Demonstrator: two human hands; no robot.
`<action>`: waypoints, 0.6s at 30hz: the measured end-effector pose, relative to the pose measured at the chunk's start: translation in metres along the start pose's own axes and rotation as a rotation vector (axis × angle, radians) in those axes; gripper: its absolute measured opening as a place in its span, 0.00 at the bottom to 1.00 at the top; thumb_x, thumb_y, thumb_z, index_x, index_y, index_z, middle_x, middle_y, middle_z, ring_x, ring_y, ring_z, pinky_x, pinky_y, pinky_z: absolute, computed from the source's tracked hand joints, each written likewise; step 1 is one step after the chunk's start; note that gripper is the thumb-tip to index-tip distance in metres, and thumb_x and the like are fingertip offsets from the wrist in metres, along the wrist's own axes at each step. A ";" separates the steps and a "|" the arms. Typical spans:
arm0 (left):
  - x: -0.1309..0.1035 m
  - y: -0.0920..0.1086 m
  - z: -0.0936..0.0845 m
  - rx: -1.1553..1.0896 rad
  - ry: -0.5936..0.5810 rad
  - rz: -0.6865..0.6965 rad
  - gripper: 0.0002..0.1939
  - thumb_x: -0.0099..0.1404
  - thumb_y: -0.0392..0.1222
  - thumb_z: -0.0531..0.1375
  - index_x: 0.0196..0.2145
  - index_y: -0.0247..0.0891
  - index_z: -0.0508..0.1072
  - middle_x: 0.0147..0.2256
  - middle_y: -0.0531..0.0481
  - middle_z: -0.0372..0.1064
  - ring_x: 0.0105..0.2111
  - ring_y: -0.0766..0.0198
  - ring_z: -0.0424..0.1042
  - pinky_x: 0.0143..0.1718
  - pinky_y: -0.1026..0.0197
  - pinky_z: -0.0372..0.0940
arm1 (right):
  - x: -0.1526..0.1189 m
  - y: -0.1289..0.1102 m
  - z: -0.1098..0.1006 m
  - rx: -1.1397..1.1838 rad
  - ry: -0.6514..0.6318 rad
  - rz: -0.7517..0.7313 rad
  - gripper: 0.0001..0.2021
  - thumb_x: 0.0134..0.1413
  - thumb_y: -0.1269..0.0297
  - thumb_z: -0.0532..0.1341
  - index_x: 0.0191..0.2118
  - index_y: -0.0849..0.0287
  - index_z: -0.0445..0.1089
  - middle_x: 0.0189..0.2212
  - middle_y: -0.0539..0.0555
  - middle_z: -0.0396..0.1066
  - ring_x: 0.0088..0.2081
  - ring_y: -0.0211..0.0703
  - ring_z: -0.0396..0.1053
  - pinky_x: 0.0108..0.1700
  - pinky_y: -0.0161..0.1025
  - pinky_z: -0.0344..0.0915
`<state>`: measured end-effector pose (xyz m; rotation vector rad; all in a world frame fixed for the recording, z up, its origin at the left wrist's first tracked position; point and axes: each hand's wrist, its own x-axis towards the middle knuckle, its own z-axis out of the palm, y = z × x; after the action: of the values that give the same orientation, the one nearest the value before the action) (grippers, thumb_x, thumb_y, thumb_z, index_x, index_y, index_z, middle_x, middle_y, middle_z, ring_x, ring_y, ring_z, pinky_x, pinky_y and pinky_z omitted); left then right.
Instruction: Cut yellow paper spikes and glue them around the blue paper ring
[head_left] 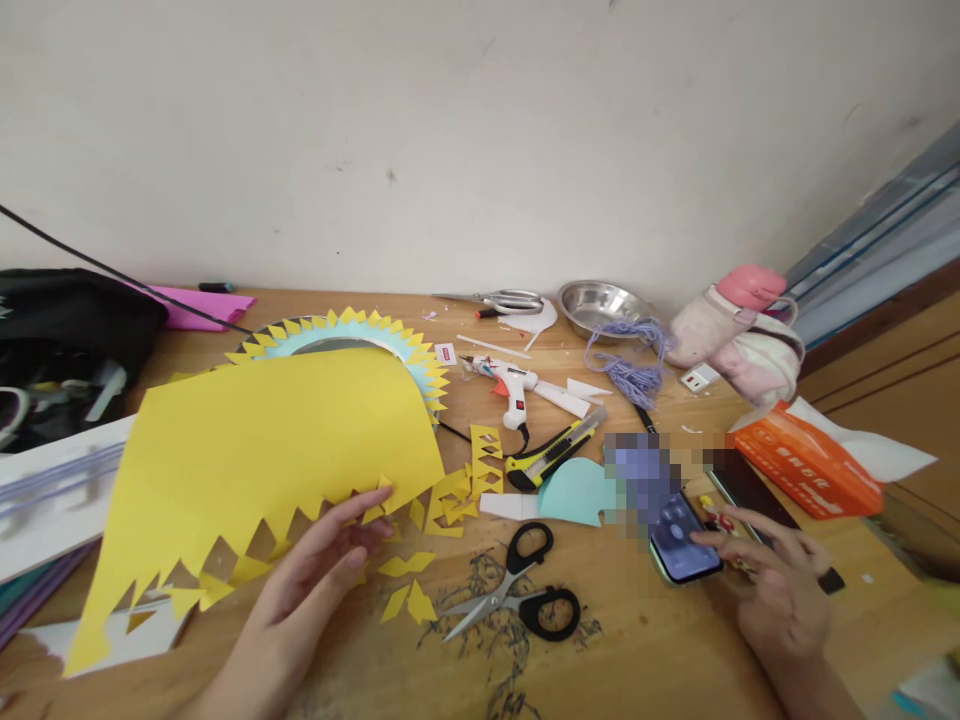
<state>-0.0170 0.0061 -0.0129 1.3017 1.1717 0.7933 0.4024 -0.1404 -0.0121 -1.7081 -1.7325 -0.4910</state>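
My left hand rests at the zigzag-cut lower edge of a large yellow paper sheet, its fingers loosely apart. The index fingertip lies by a small yellow scrap at that edge. My right hand has its index finger stretched onto the lit screen of a smartphone; part of the phone is blurred out. Black-handled scissors lie half open between my hands. Several yellow paper scraps are scattered beside my left hand. Behind the sheet, a round light-blue piece carries a fringe of yellow points.
A glue gun, a yellow-black utility knife and a light-blue paper piece lie mid-table. Farther back are a metal bowl and purple yarn. An orange tissue pack and a pink-capped bottle stand right.
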 end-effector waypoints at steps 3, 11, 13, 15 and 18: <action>0.001 0.001 0.000 0.004 -0.003 0.003 0.20 0.66 0.59 0.60 0.54 0.57 0.75 0.42 0.53 0.79 0.48 0.56 0.76 0.54 0.60 0.69 | 0.004 0.000 0.000 0.003 0.012 0.005 0.15 0.67 0.63 0.46 0.34 0.49 0.67 0.28 0.49 0.78 0.40 0.58 0.75 0.42 0.52 0.56; 0.001 0.000 0.001 -0.018 0.010 -0.007 0.20 0.66 0.59 0.61 0.54 0.57 0.75 0.45 0.54 0.79 0.49 0.57 0.75 0.54 0.63 0.68 | 0.027 0.004 0.007 -0.055 -0.147 -0.002 0.13 0.68 0.60 0.45 0.42 0.51 0.66 0.38 0.54 0.79 0.49 0.55 0.71 0.44 0.50 0.57; 0.000 -0.001 0.001 -0.005 0.010 -0.011 0.21 0.65 0.59 0.61 0.54 0.56 0.75 0.44 0.53 0.79 0.49 0.56 0.75 0.54 0.62 0.68 | 0.031 0.005 0.008 -0.071 -0.191 -0.023 0.13 0.69 0.60 0.45 0.44 0.51 0.66 0.40 0.53 0.79 0.50 0.55 0.70 0.44 0.50 0.56; 0.000 -0.001 0.000 0.009 0.011 -0.009 0.22 0.65 0.60 0.60 0.54 0.56 0.75 0.43 0.53 0.79 0.49 0.56 0.75 0.54 0.61 0.68 | 0.032 0.006 0.009 -0.075 -0.229 -0.040 0.14 0.68 0.60 0.45 0.46 0.50 0.66 0.41 0.53 0.79 0.51 0.55 0.69 0.45 0.50 0.54; 0.001 -0.001 0.000 0.027 0.002 -0.001 0.21 0.66 0.60 0.60 0.54 0.56 0.74 0.43 0.53 0.79 0.49 0.56 0.75 0.54 0.62 0.68 | 0.033 0.007 0.011 -0.077 -0.246 -0.055 0.14 0.67 0.60 0.45 0.48 0.50 0.67 0.42 0.52 0.78 0.52 0.55 0.69 0.45 0.49 0.54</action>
<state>-0.0173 0.0066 -0.0145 1.3224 1.1880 0.7802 0.4092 -0.1081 0.0003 -1.8425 -1.9610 -0.3886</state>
